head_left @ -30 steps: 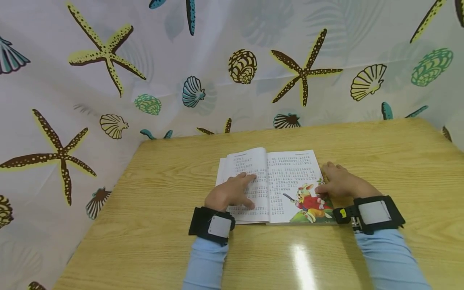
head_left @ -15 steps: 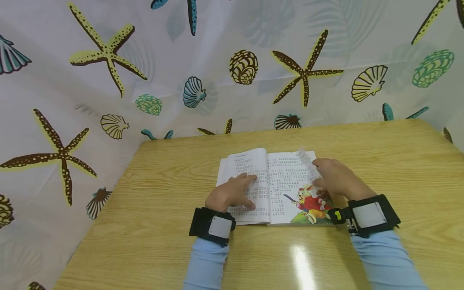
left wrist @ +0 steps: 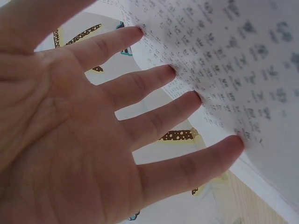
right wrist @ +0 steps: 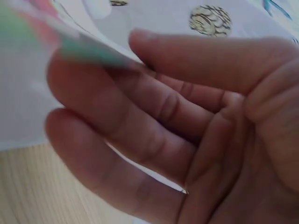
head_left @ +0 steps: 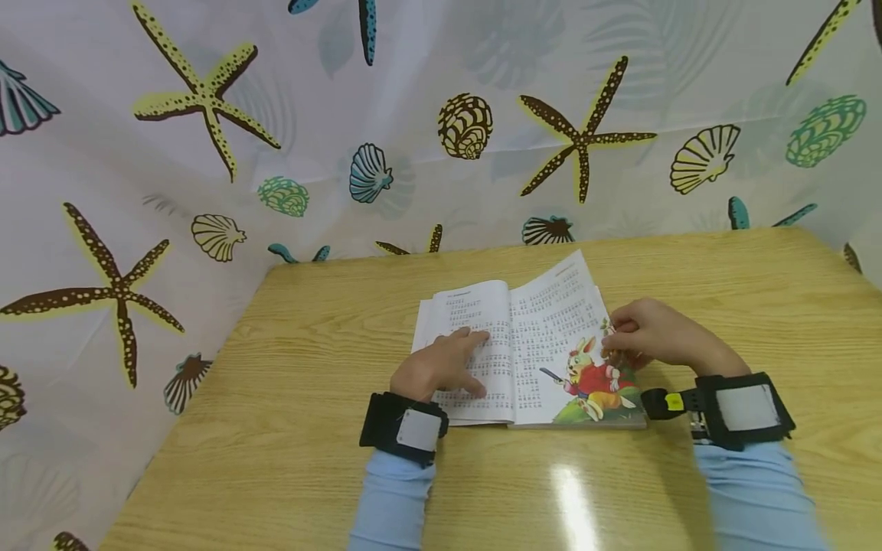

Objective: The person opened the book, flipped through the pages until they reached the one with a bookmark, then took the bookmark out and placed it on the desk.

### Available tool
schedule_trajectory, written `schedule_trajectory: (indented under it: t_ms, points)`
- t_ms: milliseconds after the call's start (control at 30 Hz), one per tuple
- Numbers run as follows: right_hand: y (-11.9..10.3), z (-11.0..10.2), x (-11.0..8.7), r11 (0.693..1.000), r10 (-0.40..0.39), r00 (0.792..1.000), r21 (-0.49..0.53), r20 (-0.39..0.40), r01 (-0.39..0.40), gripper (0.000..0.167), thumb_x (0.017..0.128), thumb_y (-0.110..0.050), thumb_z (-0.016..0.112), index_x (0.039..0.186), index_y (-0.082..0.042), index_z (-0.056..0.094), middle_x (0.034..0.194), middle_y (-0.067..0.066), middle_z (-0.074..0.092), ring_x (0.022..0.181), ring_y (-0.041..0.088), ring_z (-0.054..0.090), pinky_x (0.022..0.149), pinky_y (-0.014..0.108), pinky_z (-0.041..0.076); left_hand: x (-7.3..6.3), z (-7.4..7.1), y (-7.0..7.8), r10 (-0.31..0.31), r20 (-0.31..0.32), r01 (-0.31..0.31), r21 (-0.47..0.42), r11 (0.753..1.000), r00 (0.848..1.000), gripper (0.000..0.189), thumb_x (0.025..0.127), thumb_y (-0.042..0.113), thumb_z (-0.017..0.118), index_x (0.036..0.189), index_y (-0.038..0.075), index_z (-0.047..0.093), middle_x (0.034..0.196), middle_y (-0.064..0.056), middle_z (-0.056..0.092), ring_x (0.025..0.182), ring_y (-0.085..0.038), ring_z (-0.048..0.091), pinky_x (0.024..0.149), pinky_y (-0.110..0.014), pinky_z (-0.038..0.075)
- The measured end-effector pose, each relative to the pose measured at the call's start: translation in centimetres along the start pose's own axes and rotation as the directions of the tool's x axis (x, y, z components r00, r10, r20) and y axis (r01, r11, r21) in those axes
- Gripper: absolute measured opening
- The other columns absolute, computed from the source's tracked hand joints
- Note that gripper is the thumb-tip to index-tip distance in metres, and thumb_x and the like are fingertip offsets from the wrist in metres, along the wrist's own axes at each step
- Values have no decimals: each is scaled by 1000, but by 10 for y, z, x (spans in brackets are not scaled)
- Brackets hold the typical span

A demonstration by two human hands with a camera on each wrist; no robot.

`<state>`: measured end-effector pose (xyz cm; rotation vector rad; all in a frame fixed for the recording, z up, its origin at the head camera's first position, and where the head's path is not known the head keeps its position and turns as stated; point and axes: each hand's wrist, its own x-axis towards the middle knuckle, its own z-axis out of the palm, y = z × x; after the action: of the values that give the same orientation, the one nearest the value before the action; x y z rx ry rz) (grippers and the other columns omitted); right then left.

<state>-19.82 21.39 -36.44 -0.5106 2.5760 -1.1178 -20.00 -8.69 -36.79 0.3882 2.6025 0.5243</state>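
An open book (head_left: 534,402) lies on the table, its right page printed with text and a cartoon rabbit in red. My left hand (head_left: 441,366) rests on the left page with spread fingers; in the left wrist view the fingertips (left wrist: 233,144) touch the printed paper. At the book's right edge, my right hand (head_left: 661,337) pinches the edge of the right-hand page (head_left: 551,295), whose top corner is lifted and tilted. In the right wrist view the coloured page edge (right wrist: 100,51) sits between the thumb and the curled fingers (right wrist: 84,88).
The wooden table (head_left: 296,383) reaches out on all sides of the book. Behind it and to the left hangs a white cloth (head_left: 413,76) printed with starfish and shells. Each wrist wears a black strap (head_left: 747,409) with a light plate.
My right hand first slid up and leftward over the page's outer edge, then moved back right and now pinches it. The page's top corner has risen. The left hand stays in place.
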Motion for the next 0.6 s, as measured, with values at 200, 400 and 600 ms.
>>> schedule_trajectory:
  t_ms: [200, 400, 600]
  points:
    - [2, -6, -7, 994, 21, 999, 107, 28, -24, 16, 98, -2, 61, 88, 7, 68, 66, 6, 66, 55, 17, 63, 58, 32, 59, 1, 0, -1, -3, 2, 3, 9, 1000, 1000, 86, 85, 17, 85, 158, 17, 39, 165, -11, 27, 149, -38, 27, 116, -56, 29]
    - [1, -6, -5, 994, 20, 999, 104, 26, -23, 16, 99, -3, 60, 90, 8, 67, 68, 5, 67, 58, 18, 64, 59, 33, 60, 1, 1, -1, 1, -3, -1, -1, 1000, 1000, 87, 84, 16, 85, 158, 17, 40, 165, -11, 27, 149, -39, 27, 116, -57, 29]
    - [-7, 0, 1, 981, -27, 998, 194, 53, 16, 43, 112, -17, 36, 135, 17, 51, 108, 23, 70, 90, 31, 71, 70, 42, 62, 2, 0, -1, -1, -5, 1, -2, 1000, 1000, 87, 84, 16, 86, 157, 16, 40, 165, -10, 28, 149, -39, 27, 116, -57, 29]
